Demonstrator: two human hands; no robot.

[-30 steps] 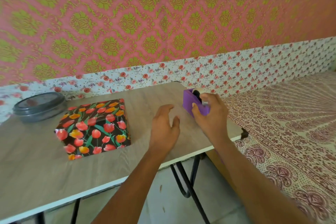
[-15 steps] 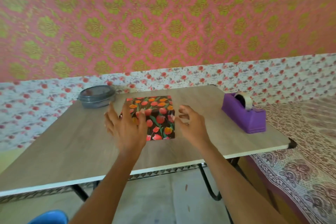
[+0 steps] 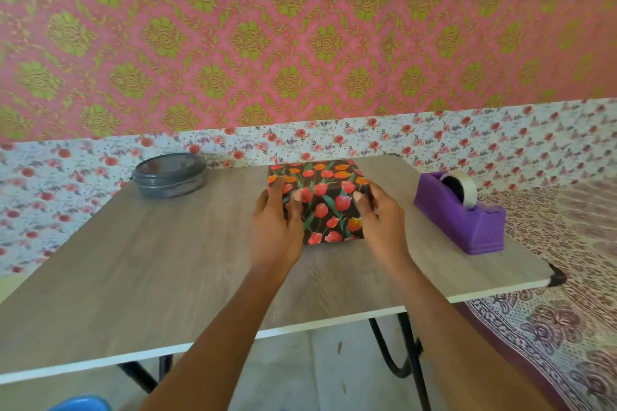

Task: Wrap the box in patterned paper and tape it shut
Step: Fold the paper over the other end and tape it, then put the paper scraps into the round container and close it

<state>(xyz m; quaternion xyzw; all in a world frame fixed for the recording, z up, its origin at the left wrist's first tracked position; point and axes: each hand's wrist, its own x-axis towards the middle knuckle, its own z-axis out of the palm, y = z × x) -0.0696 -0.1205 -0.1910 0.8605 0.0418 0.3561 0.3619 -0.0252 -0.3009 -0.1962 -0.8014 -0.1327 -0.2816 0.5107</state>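
The box [image 3: 329, 207], already covered in tulip print, sits between the left hand [image 3: 277, 222] and right hand [image 3: 380, 218], each gripping a side with curled fingers. Wrapping seems finished, though its seams are hidden. The next move probably calls for turning it to check them, with the tape dispenser [image 3: 459, 218] waiting beyond the right hand.

Under the fingers [image 3: 295, 202], the patterned paper [image 3: 329, 210] round the box [image 3: 317, 173] looks smooth, faintly glossy. The desk [image 3: 167, 260] below them is matt wood-grain laminate. Right of the fingers, the tape dispenser [image 3: 467, 230] is matt purple plastic and its tape roll [image 3: 465, 185] is translucent and shiny. Left of them, the grey container [image 3: 168, 177] looks like smooth plastic.
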